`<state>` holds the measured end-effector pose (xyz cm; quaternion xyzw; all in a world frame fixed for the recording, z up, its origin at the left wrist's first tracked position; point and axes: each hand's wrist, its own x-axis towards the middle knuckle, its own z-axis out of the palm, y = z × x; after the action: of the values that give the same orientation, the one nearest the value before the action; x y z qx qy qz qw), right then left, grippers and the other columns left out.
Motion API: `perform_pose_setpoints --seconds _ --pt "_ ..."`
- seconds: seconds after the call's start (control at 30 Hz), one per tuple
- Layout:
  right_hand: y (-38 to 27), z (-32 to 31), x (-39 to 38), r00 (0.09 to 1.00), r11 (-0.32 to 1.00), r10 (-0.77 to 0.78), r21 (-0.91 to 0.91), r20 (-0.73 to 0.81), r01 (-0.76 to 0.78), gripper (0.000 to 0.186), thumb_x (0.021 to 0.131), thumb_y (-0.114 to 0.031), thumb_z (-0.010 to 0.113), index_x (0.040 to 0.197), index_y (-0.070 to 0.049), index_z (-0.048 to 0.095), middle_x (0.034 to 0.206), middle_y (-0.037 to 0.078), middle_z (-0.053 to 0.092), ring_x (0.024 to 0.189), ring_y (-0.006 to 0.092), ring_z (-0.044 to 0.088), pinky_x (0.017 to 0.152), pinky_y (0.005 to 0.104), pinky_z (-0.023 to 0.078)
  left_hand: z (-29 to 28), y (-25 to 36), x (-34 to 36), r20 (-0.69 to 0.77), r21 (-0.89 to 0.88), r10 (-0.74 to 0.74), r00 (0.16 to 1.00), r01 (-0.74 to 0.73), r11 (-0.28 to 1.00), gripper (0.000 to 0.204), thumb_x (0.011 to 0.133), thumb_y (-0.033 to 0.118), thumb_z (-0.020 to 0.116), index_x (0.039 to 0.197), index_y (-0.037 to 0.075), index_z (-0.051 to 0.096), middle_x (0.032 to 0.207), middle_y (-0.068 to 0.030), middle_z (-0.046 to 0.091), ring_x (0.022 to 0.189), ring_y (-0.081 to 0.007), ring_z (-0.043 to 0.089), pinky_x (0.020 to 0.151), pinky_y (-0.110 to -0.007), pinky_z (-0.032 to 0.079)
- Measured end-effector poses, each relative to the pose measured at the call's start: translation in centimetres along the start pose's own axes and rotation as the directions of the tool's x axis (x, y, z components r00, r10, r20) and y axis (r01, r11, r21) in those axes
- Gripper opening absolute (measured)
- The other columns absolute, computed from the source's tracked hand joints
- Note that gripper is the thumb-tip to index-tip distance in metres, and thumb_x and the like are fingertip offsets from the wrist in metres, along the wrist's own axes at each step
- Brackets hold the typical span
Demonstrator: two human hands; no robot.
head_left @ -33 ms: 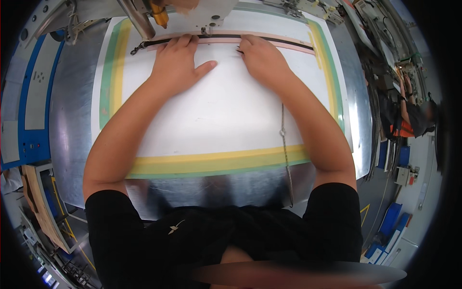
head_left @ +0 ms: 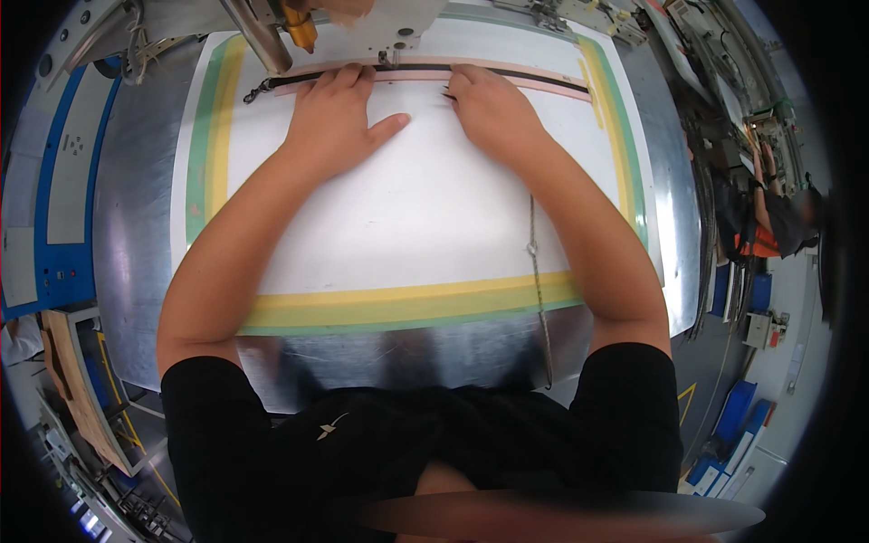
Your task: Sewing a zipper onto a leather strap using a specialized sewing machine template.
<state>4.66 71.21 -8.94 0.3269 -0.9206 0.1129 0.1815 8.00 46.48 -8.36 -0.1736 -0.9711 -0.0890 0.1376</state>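
A narrow black strap [head_left: 421,67] lies across the far part of the white work sheet, along a pink strip [head_left: 563,88]. At its left end sits a metal clasp [head_left: 256,91]. My left hand [head_left: 333,122] presses flat fingertips on the strap, thumb spread away. My right hand [head_left: 489,109] has its fingers bent and closed at the strap, right of the machine's presser foot [head_left: 387,60]. From under those fingers poke thin dark points [head_left: 449,93] of a small tool; the rest of it is hidden in the palm.
The machine head [head_left: 371,32], a metal post [head_left: 262,41] and an orange-yellow nozzle [head_left: 300,33] stand just beyond my hands. Yellow and green tape borders the white sheet [head_left: 407,226]. A thin chain [head_left: 536,271] hangs by my right forearm. Another person [head_left: 765,213] is far right.
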Motion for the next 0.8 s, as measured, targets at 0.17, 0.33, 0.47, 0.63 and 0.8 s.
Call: perform_pose_setpoints --seconds 0.17,0.33,0.47,0.63,0.8 --pt "-1.2 -0.7 0.7 0.999 0.998 0.021 0.056 0.05 -0.024 0.018 0.091 -0.005 0.058 0.1 0.002 0.071 0.114 0.017 0.068 0.11 0.0336 0.066 0.094 0.0442 0.054 -0.5 0.8 0.2 0.043 0.01 -0.008 0.999 0.007 1.0 0.077 0.092 0.057 0.067 0.141 -0.002 0.057 0.147 -0.0201 0.055 0.137 -0.038 0.051 0.114 -0.051 0.038" --pt "-1.7 0.1 1.0 1.0 0.996 0.0 0.087 0.026 -0.002 0.017 0.091 -0.006 0.058 0.099 0.001 0.071 0.114 0.015 0.068 0.111 0.033 0.066 0.095 0.0432 0.054 -0.4 1.3 0.4 0.033 0.039 -0.001 0.999 -0.001 0.999 0.078 0.092 0.058 0.067 0.138 -0.004 0.058 0.15 -0.0187 0.052 0.134 -0.0357 0.053 0.111 -0.05 0.04" --pt "-1.1 0.2 0.7 1.0 0.995 -0.028 0.094 0.012 0.027 0.018 0.091 -0.006 0.058 0.1 0.001 0.071 0.118 0.015 0.068 0.113 0.033 0.066 0.097 0.0426 0.054 -0.2 1.7 0.6 0.041 0.05 -0.004 0.999 0.002 0.999 0.078 0.092 0.058 0.067 0.138 -0.004 0.058 0.15 -0.0188 0.053 0.134 -0.0354 0.053 0.111 -0.049 0.039" --pt "0.5 -1.6 -0.7 0.997 0.998 0.052 0.036 0.062 -0.054 0.019 0.092 -0.007 0.058 0.103 0.002 0.07 0.126 0.017 0.067 0.116 0.0342 0.065 0.099 0.0432 0.054 -0.4 1.6 0.4 0.071 0.054 -0.03 0.997 0.027 0.998 0.079 0.093 0.057 0.065 0.146 -0.001 0.054 0.152 -0.0189 0.052 0.139 -0.0368 0.049 0.115 -0.051 0.036" --pt "1.9 -2.4 -2.0 0.992 0.996 0.086 -0.014 0.095 -0.085 0.02 0.093 -0.008 0.059 0.106 0.002 0.07 0.132 0.017 0.066 0.117 0.0346 0.065 0.099 0.0432 0.054 -0.4 0.3 -0.5 0.071 0.076 -0.047 0.996 0.041 0.996 0.08 0.094 0.058 0.065 0.148 0.001 0.053 0.155 -0.0173 0.049 0.142 -0.0357 0.047 0.116 -0.051 0.034"
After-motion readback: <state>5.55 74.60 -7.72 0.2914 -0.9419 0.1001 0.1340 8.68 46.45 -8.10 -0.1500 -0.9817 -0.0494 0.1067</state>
